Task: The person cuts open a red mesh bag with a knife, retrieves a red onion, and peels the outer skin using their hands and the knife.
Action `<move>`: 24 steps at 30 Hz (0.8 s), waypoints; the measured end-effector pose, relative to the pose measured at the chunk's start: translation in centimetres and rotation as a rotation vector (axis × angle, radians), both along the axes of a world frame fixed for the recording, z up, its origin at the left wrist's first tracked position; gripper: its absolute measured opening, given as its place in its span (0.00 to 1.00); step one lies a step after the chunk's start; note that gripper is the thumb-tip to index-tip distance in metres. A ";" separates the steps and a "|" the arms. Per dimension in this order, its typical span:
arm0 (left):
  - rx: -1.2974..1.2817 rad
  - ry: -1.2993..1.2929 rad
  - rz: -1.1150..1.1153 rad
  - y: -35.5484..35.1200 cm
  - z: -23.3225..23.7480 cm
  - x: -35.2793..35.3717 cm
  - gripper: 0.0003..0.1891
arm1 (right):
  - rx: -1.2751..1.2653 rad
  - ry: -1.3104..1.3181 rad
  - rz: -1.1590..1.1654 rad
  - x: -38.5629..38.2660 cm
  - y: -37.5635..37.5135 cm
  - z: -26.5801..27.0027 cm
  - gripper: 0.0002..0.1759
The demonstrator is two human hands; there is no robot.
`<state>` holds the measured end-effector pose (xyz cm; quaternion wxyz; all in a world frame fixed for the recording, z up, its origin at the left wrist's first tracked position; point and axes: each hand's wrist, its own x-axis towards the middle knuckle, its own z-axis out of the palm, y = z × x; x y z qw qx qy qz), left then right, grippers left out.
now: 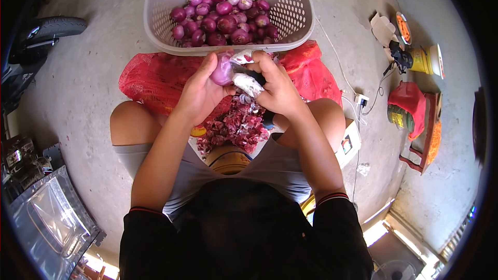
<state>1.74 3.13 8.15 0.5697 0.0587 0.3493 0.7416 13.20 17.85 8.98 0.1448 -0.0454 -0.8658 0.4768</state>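
In the head view my left hand (199,91) is closed around a red onion (222,70), with its thumb along the near side. My right hand (277,85) is bent in close beside the onion. White wrapping covers its thumb and a finger. A dark object (254,76) shows inside the right hand's grip, its kind mostly hidden by the fingers. Below both hands lies a heap of purple onion skins (236,127). Just beyond them stands a grey perforated basket (153,18) holding many red onions (225,23).
Red mesh sacks (155,80) lie between my knees and the basket. A power cable with a white socket (361,99) runs along the floor at the right. Farther right are a yellow bucket (421,60) and a small wooden stand (429,135). A tyre (59,26) is at left.
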 end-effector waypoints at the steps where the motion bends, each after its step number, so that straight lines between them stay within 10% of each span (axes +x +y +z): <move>1: 0.012 -0.009 -0.004 -0.1 -0.1 0.0 0.24 | 0.016 -0.004 -0.017 0.0 0.0 -0.1 0.30; 14: 0.055 0.001 -0.023 -0.4 1.1 -0.1 0.23 | -0.459 -0.010 -0.164 -0.2 2.0 0.1 0.24; 24: 0.020 -0.038 0.108 0.0 0.7 -0.2 0.23 | -0.227 -0.085 0.062 0.5 0.4 -0.3 0.31</move>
